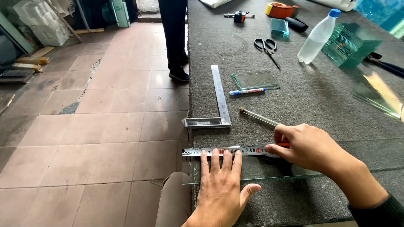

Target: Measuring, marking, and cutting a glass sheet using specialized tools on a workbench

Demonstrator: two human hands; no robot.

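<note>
Glass sheet (269, 178) is pinned flat under the open-fingered left hand (221, 185); tape (229, 151), along its far edge, is pinched by the right hand (305, 145) and should be kept taut, flush

Grey felt-covered workbench (320, 96), 1 glass sheet (294, 168) flat along its near edge, steel square (219, 98), glass cutter (260, 117), blue-capped pen (246, 91), small glass pane (256, 80), scissors (266, 47), plastic bottle (318, 36), stacked glass squares (351, 45), what looks like 1 tape roll (278, 9)
</note>
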